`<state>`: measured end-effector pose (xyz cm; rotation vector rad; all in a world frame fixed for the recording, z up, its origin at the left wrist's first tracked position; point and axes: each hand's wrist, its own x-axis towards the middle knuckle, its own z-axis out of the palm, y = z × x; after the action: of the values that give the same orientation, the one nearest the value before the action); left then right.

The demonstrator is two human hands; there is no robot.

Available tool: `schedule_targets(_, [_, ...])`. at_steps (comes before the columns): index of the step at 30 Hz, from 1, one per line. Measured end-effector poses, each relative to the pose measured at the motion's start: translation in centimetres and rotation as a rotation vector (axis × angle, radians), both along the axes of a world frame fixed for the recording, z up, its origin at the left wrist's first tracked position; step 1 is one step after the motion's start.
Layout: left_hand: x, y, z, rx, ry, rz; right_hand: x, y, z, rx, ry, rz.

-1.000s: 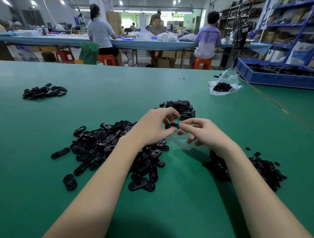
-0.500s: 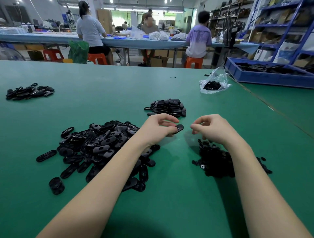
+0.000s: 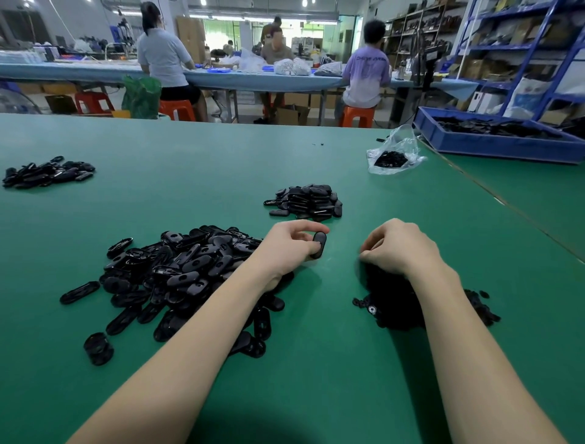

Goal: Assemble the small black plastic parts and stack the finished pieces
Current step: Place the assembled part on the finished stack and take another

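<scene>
left hand (image 3: pixel 289 245) pinching oval black part (image 3: pixel 318 244), right hand (image 3: pixel 397 245) curled over small-parts pile (image 3: pixel 395 304)

No legible text anywhere.

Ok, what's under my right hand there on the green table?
A heap of small black parts lies beneath the right hand and wrist. The forearm covers its middle, and whether the curled fingers hold one is hidden.

We see bright overhead ceiling lights (image 3: pixel 202 2) flooding the green matte table (image 3: pixel 221 164), soft forearm shadows falling beneath, wide-angle bending at the edges, and slight blur on the right hand (image 3: pixel 397 247).
</scene>
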<state>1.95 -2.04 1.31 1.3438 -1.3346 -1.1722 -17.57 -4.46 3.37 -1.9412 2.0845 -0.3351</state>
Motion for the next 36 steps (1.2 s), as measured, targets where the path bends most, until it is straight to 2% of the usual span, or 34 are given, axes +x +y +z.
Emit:
schedule_targets(2, [0.0, 0.1, 0.1, 0.01, 0.04, 0.009, -0.3, -0.2, -0.1, -0.002, -0.1, 0.022])
schedule_targets(6, [0.1, 0.1, 0.3, 0.061, 0.1, 0.038, 0.1, -0.2, -0.4, 0.012, -0.624, 0.117])
schedule_targets(9, [0.3, -0.1, 0.3, 0.035, 0.077, 0.069, 0.6, -0.2, -0.2, 0.041, -0.768, 0.165])
schedule_targets(15, [0.3, -0.1, 0.4, 0.031, 0.086, 0.095, 0.9, -0.1, -0.2, 0.078, -0.815, 0.172])
schedule_targets(23, [0.3, 0.1, 0.6, 0.066, 0.133, 0.063, 0.8, -0.4, -0.3, 0.1, -0.921, 0.058])
schedule_targets(31, [0.1, 0.2, 0.6, 0.091, 0.29, 0.013, 1.4, 0.0, -0.3, 0.036, -0.844, 0.132])
schedule_targets(36, [0.1, 0.1, 0.3, 0.067, 0.31, 0.013, 1.7, 0.0, -0.2, 0.016, -0.798, 0.111])
